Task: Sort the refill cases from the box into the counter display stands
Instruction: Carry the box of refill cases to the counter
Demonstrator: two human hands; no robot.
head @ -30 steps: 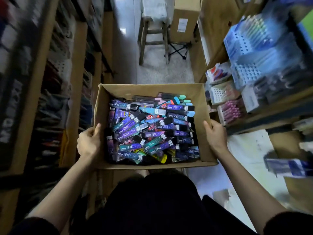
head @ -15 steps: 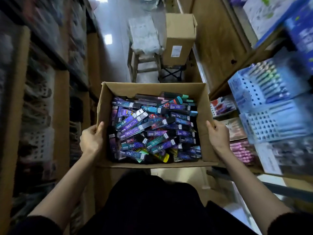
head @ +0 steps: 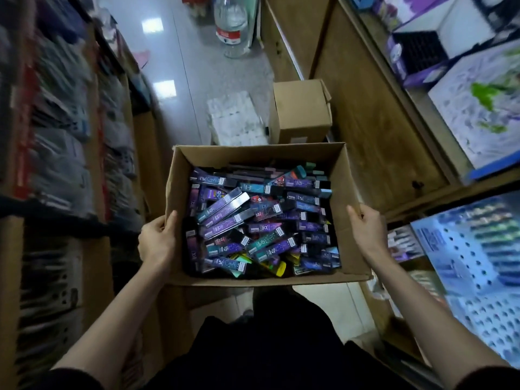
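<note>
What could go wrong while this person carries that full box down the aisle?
1. The left hand and right hand grip the box only by its thin side walls; the cardboard may buckle and spill the loose cases.
2. A carton stands on the floor just ahead, and the box blocks the view of the floor below it, so a trip is possible.
3. The stand sits close by the right arm and could get knocked.

The box (head: 180, 192) is matt brown corrugated cardboard. The refill cases (head: 239, 209) in it look like glossy plastic, and several smooth faces catch the light. The smaller carton (head: 301, 114) is the same dull cardboard. The floor (head: 197, 66) is shiny pale tile, the cabinet (head: 374, 136) grained wood with a low sheen, the water bottle (head: 230, 23) clear plastic.
</note>
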